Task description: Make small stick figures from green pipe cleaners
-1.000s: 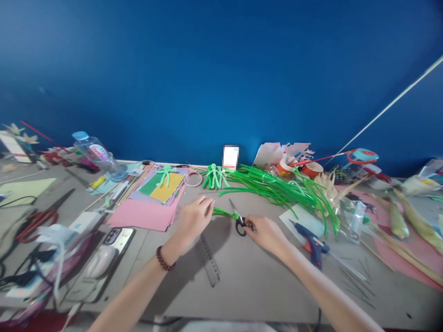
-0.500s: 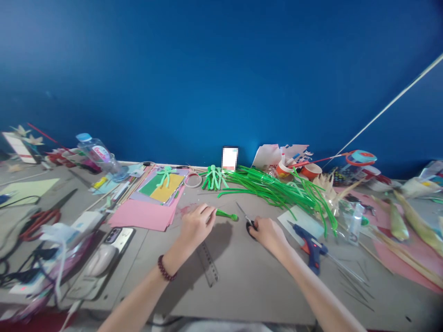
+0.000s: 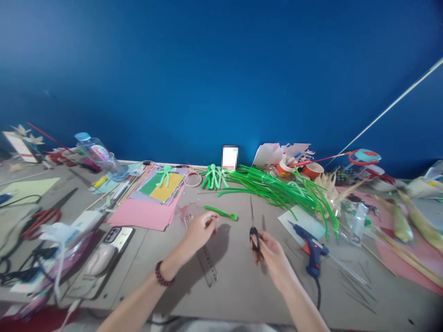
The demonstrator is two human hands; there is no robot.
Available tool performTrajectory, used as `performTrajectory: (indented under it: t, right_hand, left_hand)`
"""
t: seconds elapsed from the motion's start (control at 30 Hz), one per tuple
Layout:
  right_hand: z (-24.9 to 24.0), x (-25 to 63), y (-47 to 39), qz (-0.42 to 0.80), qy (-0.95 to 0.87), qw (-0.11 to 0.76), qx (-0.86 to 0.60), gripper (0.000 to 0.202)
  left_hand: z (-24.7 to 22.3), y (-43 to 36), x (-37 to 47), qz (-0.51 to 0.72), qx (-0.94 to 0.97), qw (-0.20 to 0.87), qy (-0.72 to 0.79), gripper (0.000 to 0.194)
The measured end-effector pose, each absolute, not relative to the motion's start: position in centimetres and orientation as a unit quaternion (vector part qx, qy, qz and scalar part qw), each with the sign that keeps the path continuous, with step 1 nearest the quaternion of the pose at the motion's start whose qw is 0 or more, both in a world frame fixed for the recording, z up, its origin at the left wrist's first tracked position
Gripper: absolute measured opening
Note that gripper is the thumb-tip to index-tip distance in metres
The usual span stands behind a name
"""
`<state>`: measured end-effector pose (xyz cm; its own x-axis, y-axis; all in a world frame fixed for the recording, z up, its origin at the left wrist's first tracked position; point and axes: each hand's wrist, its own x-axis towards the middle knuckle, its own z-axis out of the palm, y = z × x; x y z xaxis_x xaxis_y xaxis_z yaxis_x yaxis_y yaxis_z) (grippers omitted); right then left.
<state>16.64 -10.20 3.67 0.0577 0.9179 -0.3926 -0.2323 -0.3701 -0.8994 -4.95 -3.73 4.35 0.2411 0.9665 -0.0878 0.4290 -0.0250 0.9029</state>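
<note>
My right hand [image 3: 273, 256] is closed around the handles of black-handled scissors [image 3: 254, 237], whose blades point away from me toward the wall. The blades look closed. My left hand [image 3: 200, 230] has its fingers curled and pinched together; whether anything small is between them I cannot make out. Just beyond those fingertips lies a short green pipe-cleaner piece [image 3: 221, 212] with a rounded, coiled end. Beneath my left hand and wrist, a clear ruler [image 3: 207, 265] rests on the grey table, partly covered.
A heap of long green pipe cleaners [image 3: 277, 184] spreads along the back. Small green pipe-cleaner figures [image 3: 213, 177] stand beside it. To the right lies a blue glue gun [image 3: 313, 251]. Pink paper [image 3: 141, 214] and a phone [image 3: 104, 263] are at left.
My left hand has come nearer to me, off the green piece, which now lies uncovered. My right hand has lifted and turned the scissors so the blades point away.
</note>
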Motion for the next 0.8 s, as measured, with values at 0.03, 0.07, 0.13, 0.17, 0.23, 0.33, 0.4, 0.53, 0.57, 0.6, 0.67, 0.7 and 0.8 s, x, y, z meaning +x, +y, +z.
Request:
performTrajectory:
  t: [0.03,0.07,0.13,0.17,0.23,0.33,0.4,0.53,0.57,0.6,0.67,0.7,0.8]
  right_hand:
    - [3.4,16.1,-10.4,0.613,-0.308,0.472,-0.554,0.050]
    - [3.1,15.7,-10.5,0.611,-0.304,0.475,-0.555,0.050]
    - [2.4,14.8,-10.6,0.615,-0.291,0.474,-0.558,0.049]
    - [2.0,14.4,-10.5,0.616,-0.285,0.474,-0.561,0.048]
    - [1.6,13.7,-10.2,0.612,-0.276,0.481,-0.564,0.048]
    - [1.5,13.1,-9.6,0.614,-0.254,0.504,-0.552,0.052]
    - [1.7,13.1,-9.4,0.626,-0.238,0.513,-0.537,0.055]
    - [2.3,13.4,-9.2,0.633,-0.219,0.517,-0.532,0.057]
    - [2.3,13.4,-9.3,0.632,-0.217,0.519,-0.532,0.057]
    - [2.4,13.4,-9.3,0.631,-0.214,0.521,-0.533,0.057]
    - [2.5,13.4,-9.3,0.627,-0.209,0.526,-0.535,0.056]
    - [2.6,13.3,-9.4,0.625,-0.207,0.528,-0.537,0.056]
    - [2.8,13.5,-9.4,0.610,-0.202,0.534,-0.550,0.053]
  left_hand:
    - [4.4,-3.9,-4.5,0.314,0.607,0.515,0.518,0.024]
    - [4.4,-4.1,-4.0,0.315,0.572,0.568,0.501,0.025]
    - [4.6,-4.5,-3.1,0.306,0.518,0.634,0.485,0.027]
    - [4.7,-4.8,-2.7,0.302,0.494,0.656,0.484,0.029]
    - [4.9,-5.3,-2.0,0.278,0.443,0.704,0.481,0.033]
    - [5.0,-5.8,-1.4,0.261,0.402,0.738,0.475,0.035]
    - [4.9,-5.9,-1.3,0.261,0.401,0.735,0.480,0.035]
    - [4.8,-6.0,-1.1,0.254,0.409,0.728,0.488,0.037]
    - [4.7,-6.0,-1.0,0.251,0.413,0.726,0.490,0.038]
    - [4.5,-6.1,-0.9,0.249,0.418,0.722,0.491,0.040]
    - [4.1,-6.4,-0.5,0.245,0.436,0.714,0.491,0.042]
    - [4.0,-6.5,-0.4,0.243,0.448,0.710,0.487,0.042]
    - [3.8,-6.1,-0.5,0.223,0.520,0.679,0.467,0.041]
